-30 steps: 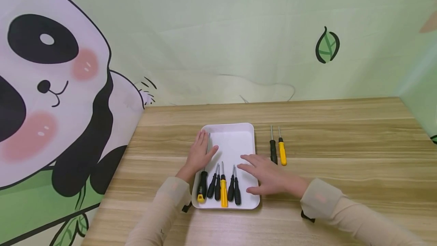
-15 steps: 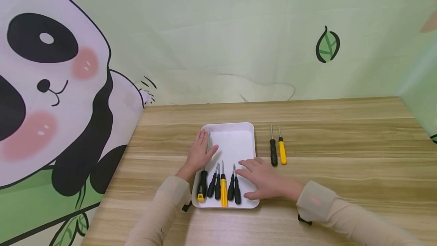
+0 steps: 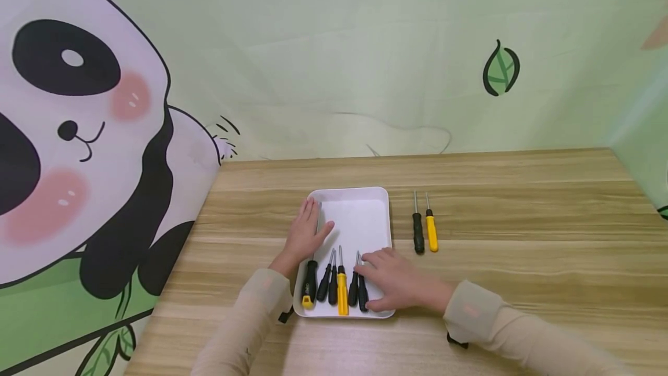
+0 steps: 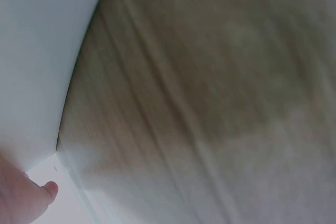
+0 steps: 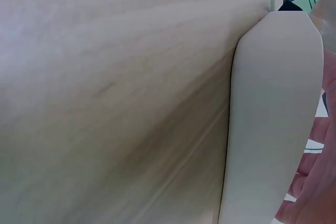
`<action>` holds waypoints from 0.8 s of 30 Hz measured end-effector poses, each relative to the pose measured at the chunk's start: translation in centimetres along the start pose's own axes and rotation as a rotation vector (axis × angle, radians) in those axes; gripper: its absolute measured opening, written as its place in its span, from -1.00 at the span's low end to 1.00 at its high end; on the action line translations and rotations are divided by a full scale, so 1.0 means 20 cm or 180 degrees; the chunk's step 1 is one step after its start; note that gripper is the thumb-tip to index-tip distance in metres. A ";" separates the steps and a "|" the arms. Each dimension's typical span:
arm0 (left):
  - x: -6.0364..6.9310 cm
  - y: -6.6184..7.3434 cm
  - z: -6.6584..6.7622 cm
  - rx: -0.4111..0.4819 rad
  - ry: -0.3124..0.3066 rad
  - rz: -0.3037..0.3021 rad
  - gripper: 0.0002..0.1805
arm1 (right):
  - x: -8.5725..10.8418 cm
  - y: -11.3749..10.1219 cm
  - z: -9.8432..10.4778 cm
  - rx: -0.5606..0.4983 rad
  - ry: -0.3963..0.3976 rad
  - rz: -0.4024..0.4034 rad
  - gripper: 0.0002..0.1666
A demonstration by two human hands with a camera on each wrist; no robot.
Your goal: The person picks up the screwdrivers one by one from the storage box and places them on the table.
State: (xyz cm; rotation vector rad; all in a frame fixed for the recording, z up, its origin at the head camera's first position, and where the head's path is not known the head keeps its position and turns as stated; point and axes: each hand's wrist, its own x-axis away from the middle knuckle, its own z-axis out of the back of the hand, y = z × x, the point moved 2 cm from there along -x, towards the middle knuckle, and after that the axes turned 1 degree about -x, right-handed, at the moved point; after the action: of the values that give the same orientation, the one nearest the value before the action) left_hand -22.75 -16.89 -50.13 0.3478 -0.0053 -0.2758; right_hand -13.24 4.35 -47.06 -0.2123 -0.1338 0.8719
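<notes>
A white tray (image 3: 357, 213) lies on the table. My left hand (image 3: 302, 239) rests on its left rim with straight fingers, over the shaft of a large black screwdriver with a yellow end (image 3: 309, 286). Right of it in the tray are two small black screwdrivers (image 3: 333, 290), a yellow-handled screwdriver (image 3: 342, 296) and another black pair (image 3: 353, 292). My right hand (image 3: 399, 280) reaches over the right rim, fingers spread and relaxed, fingertips beside that pair. Whether they touch it, I cannot tell. Both wrist views mostly show tray wall (image 5: 273, 103) and table.
Right of the tray, a black screwdriver (image 3: 418, 234) and a yellow screwdriver (image 3: 432, 234) lie side by side on the wooden table (image 3: 522, 213). A printed panda backdrop (image 3: 292, 74) stands behind the table's far edge.
My right hand has slid left, further over the tray, up to the black pair. More of the loose black screwdriver's handle shows now. The left hand has stayed in place.
</notes>
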 end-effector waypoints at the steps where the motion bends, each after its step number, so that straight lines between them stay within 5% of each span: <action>1: 0.00 0.00 0.00 -0.0001 -0.0001 0.0002 -0.20 | 0.00 0.00 0.00 0.0012 -0.0009 -0.0003 -0.19; 24: 0.00 0.00 0.00 0.0081 -0.0036 0.0075 -0.19 | -0.04 -0.04 -0.06 0.0251 -0.0047 -0.0158 -0.18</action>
State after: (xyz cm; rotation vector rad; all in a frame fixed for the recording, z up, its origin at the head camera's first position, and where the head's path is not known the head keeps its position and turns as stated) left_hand -22.67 -16.90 -50.05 0.3713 -0.0240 -0.2545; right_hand -12.93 2.97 -48.14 -0.1283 -0.1178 0.8279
